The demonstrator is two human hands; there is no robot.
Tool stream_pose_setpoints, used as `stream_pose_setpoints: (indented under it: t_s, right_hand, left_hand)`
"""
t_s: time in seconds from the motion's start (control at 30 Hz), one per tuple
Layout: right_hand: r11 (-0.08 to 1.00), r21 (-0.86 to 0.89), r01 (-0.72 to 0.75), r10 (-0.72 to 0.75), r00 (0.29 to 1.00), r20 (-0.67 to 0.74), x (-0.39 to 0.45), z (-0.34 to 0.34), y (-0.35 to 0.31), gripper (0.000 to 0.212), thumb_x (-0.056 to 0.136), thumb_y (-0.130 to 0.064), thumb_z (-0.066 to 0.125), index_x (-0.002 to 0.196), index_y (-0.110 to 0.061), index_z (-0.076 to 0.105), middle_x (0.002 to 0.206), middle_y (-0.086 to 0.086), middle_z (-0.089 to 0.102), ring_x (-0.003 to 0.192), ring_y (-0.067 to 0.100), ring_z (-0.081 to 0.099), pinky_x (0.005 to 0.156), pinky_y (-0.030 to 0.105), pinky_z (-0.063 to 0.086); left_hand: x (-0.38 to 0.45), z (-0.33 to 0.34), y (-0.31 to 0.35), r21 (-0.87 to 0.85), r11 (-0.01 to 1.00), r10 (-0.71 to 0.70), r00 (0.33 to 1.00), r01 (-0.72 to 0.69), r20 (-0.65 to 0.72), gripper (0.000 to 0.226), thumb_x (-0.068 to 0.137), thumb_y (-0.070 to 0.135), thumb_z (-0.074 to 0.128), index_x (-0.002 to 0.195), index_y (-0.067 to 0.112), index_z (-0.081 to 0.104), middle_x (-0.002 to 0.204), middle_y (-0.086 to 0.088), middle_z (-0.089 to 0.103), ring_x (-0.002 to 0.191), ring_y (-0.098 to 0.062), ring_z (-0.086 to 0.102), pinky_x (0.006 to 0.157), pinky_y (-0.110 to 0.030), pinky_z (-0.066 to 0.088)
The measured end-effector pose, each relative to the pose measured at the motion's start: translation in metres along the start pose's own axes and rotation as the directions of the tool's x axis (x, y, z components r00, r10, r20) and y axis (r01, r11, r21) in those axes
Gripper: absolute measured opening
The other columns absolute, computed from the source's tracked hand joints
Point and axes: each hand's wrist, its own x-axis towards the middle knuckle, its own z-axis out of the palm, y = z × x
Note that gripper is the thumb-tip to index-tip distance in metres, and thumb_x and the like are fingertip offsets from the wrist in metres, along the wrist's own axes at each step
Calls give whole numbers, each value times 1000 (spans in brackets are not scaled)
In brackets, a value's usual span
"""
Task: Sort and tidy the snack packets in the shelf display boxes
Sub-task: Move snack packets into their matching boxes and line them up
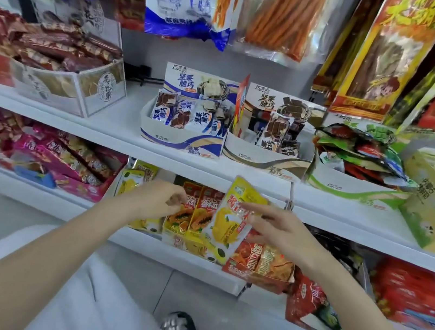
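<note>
on the lower shelf [141,241] the display box of papaya packets [188,217] stands half sorted, the right hand [277,228] pinches a yellow mango packet [230,218] upright before it, the left hand [156,201], loosely curled, holds nothing i can make out, and that light pinch could let the packet slip among the wrong flavour.

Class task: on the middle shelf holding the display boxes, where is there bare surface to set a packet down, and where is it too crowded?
Bare shelf lies between the grey-and-white box of dark red packets and the blue-trimmed box; a strip runs along the front edge. From there rightward it is crowded: blue-trimmed, brown-trimmed and green-trimmed boxes stand close side by side.
</note>
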Motion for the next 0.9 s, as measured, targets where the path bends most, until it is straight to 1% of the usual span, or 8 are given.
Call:
stream_pose_setpoints:
  t_s: [0.1,0.17,0.23,0.43,0.57,0.67,0.73,0.9]
  right_hand:
    - [985,-171,-7,15,999,45,18,33,14,36,94,-29,48,130,-22,51,141,2,42,112,13,58,91,24,49]
    - [950,-310,43,-16,996,90,37,56,17,41,95,-28,47,135,-19,45,145,3,38,136,16,33,104,20,28]
    - [917,-374,135,-90,987,136,60,81,9,44,95,-24,47,138,-14,40,146,4,37,138,16,26,106,21,21]
    - [943,-251,219,-184,971,153,145,162,-15,48,93,-16,50,139,-13,39,142,4,36,132,17,34,110,32,30]
    - [966,-199,168,-160,986,56,191,197,-26,42,92,-11,49,134,-12,45,135,7,44,129,19,38,101,19,26]
    - [985,-118,126,-120,991,59,208,211,-23,38,93,-14,48,130,-12,50,136,10,45,129,22,38,110,33,29]
    - [997,-47,60,-57,996,64,214,215,-16,36,93,-14,49,129,-14,52,140,10,43,132,22,36,112,40,28]
    - [963,234,-134,116,989,92,227,218,-4,31,92,-15,51,122,-19,56,136,3,48,127,20,43,107,37,36]
  left_hand:
    - [-7,16,-45,164,974,-172,979,153,110,35,92,23,50,126,15,53,128,-6,55,115,-22,52,96,-31,43]
    - [-12,21,-74,247,938,-287,945,243,160,38,91,24,48,127,11,51,131,-11,52,119,-25,50,97,-31,42]
    - [-18,20,-96,256,920,-352,912,297,210,39,90,22,48,125,4,51,130,-15,51,116,-28,51,96,-33,43]
    - [-30,1,-135,24,916,-397,899,400,187,62,94,29,48,146,11,19,153,-9,17,137,-25,28,110,-30,28]
    - [-18,5,-147,-20,893,-436,877,449,200,54,94,30,49,139,5,34,145,-13,36,131,-27,38,102,-29,32]
    - [-9,10,-155,-27,877,-462,855,480,235,49,92,30,50,132,3,42,130,-10,47,119,-25,46,95,-31,37]
    - [-7,12,-160,-11,874,-469,848,486,247,51,93,29,47,136,5,39,135,-9,44,124,-24,42,98,-31,35]
    - [-12,15,-170,-22,873,-463,841,488,278,60,94,32,45,145,8,24,153,-7,21,139,-23,24,109,-29,25]
